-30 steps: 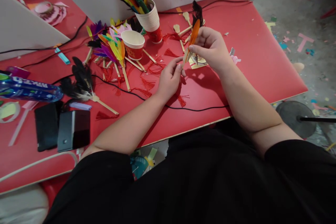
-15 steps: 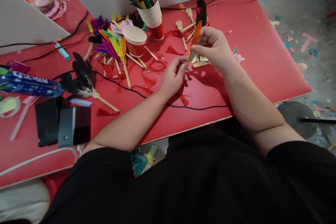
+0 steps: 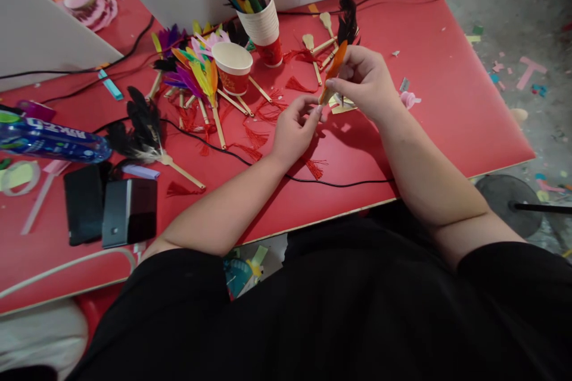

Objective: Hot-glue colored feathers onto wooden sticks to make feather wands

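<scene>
My left hand (image 3: 294, 131) pinches a small wooden fan handle (image 3: 326, 95), whose lower part is hidden by the fingers. A red tassel (image 3: 315, 168) shows just below that hand. Against the handle's broad end, my right hand (image 3: 369, 80) is closed on an orange feather (image 3: 338, 64) between thumb and fingers. Behind the right hand are black feathers (image 3: 347, 19) and some bare wooden handles (image 3: 308, 41). Finished-looking feather fans with yellow and purple plumes (image 3: 203, 78) lie in a pile to the left, with red tassels around them.
A stack of paper cups (image 3: 260, 27) holds loose feathers, beside a single paper cup (image 3: 232, 65). A black feather fan (image 3: 145, 125), a blue bottle (image 3: 53, 138), a phone (image 3: 84, 205) and a dark box (image 3: 129, 212) are at left. A black cable (image 3: 232, 156) crosses the red table.
The whole view has shifted slightly. Both hands keep their grips near the same spot, and the orange feather leans a little more to the right.
</scene>
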Motion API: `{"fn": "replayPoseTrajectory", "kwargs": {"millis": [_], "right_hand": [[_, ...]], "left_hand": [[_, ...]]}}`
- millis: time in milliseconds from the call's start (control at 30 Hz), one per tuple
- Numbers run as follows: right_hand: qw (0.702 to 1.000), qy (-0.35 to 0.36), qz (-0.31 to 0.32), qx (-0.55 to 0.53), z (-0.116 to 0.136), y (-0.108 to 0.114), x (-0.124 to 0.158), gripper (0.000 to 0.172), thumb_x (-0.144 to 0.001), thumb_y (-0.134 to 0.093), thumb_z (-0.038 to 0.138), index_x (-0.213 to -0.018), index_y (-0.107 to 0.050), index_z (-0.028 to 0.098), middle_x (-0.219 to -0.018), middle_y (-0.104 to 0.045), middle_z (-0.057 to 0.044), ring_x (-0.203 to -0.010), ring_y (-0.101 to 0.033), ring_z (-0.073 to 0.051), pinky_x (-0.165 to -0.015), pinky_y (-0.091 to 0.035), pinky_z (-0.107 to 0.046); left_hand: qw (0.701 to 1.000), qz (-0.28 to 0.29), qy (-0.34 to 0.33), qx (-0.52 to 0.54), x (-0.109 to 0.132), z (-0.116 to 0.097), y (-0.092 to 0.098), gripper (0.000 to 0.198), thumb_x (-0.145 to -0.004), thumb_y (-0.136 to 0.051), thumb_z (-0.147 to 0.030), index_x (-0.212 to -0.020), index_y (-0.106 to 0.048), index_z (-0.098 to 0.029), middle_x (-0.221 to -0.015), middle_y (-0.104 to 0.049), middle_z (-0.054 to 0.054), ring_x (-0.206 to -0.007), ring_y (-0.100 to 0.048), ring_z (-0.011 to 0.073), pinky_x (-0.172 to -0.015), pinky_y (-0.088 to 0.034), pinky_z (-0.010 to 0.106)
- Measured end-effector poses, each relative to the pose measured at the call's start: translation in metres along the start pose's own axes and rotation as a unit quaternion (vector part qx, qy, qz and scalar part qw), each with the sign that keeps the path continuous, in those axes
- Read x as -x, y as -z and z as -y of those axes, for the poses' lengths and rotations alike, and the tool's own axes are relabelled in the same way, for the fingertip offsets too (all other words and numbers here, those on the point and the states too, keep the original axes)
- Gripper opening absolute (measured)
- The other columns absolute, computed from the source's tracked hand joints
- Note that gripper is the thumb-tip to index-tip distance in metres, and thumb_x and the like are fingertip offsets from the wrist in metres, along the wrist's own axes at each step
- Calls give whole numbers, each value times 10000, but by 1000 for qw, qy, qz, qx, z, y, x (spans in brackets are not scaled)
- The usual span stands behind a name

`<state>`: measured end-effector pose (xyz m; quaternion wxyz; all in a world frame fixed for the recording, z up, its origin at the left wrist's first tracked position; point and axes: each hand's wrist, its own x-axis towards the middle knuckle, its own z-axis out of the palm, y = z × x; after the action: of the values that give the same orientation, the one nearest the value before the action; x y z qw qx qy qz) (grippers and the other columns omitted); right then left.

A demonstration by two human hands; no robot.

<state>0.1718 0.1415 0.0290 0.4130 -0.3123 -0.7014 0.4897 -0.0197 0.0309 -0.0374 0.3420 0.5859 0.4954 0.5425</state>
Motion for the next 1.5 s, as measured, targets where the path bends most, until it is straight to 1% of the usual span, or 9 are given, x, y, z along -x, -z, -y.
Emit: {"fn": "replayPoseTrajectory", "kwargs": {"millis": [167, 300, 567, 767, 933, 1100, 1200, 1400, 1500], "right_hand": [[1000, 2, 5, -8, -1, 1, 0, 456, -868, -1074, 420, -978, -651, 289, -855, -578, -12, -820, -657, -229, -684, -671, -395], [1000, 0, 5, -12, -3, 2, -1, 481, -867, -1087, 422, -985, -641, 286, -871, -588, -14, -874, -691, -240, -715, -692, -399], [1000, -6, 1, -30, 2, 1, -1, 519, -849, -1091, 382, -905, -583, 287, -861, -577, -6, -828, -616, -206, -758, -647, -411], [998, -48, 3, -51, 14, -1, 3, 553, -793, -1117, 395, -900, -581, 309, -814, -578, -9, -857, -610, -235, -760, -635, -432], [997, -71, -12, -20, 20, -2, 4, 555, -762, -1111, 404, -900, -582, 309, -819, -586, -7, -842, -614, -235, -721, -619, -423], [999, -38, -12, 5, 13, -1, 1, 541, -810, -1088, 406, -926, -569, 303, -832, -574, -9, -888, -608, -238, -760, -641, -416], [1000, -14, -12, 6, 7, 0, 0, 511, -831, -1067, 405, -940, -579, 297, -869, -571, -25, -928, -642, -262, -762, -664, -425], [1000, -11, -8, 0, 4, -1, 0, 486, -840, -1078, 446, -957, -633, 290, -899, -586, -39, -955, -676, -282, -755, -704, -430], [1000, 2, -3, -8, 3, -1, 0, 446, -872, -1062, 428, -937, -647, 279, -909, -597, -39, -952, -677, -271, -781, -705, -429]], "left_hand": [[1000, -8, 3, -15, 1, -2, 0, 358, -1215, -733, -577, -1329, -786, -242, -990, -868, 43, -730, -783, 150, -598, -577, 241], [1000, -15, 1, -18, 2, -2, 0, 399, -1211, -730, -618, -1317, -799, -240, -944, -864, 36, -710, -777, 154, -589, -567, 246], [1000, -17, -5, -18, 2, -2, -1, 394, -1212, -732, -613, -1313, -816, -242, -915, -863, 28, -685, -773, 147, -592, -578, 244], [999, -16, -9, -29, 2, -3, -1, 390, -1225, -711, -600, -1317, -822, -238, -926, -870, 32, -694, -780, 144, -596, -591, 242], [999, -15, -1, -47, 3, -5, -1, 392, -1229, -697, -603, -1330, -819, -244, -926, -875, 30, -679, -771, 146, -585, -587, 250], [999, -16, 4, -51, 4, -12, 0, 385, -1205, -726, -600, -1311, -824, -243, -956, -887, 42, -721, -789, 157, -624, -605, 261], [999, -16, 12, -47, 5, -15, 0, 379, -1196, -731, -595, -1303, -819, -243, -939, -882, 43, -697, -774, 160, -613, -601, 267], [999, -15, 15, -43, 5, -17, -1, 363, -1193, -730, -588, -1291, -804, -246, -941, -886, 42, -712, -788, 166, -656, -633, 280], [999, -14, 18, -39, 6, -17, -1, 363, -1197, -728, -592, -1283, -804, -247, -945, -891, 40, -694, -778, 163, -656, -633, 282]]}}
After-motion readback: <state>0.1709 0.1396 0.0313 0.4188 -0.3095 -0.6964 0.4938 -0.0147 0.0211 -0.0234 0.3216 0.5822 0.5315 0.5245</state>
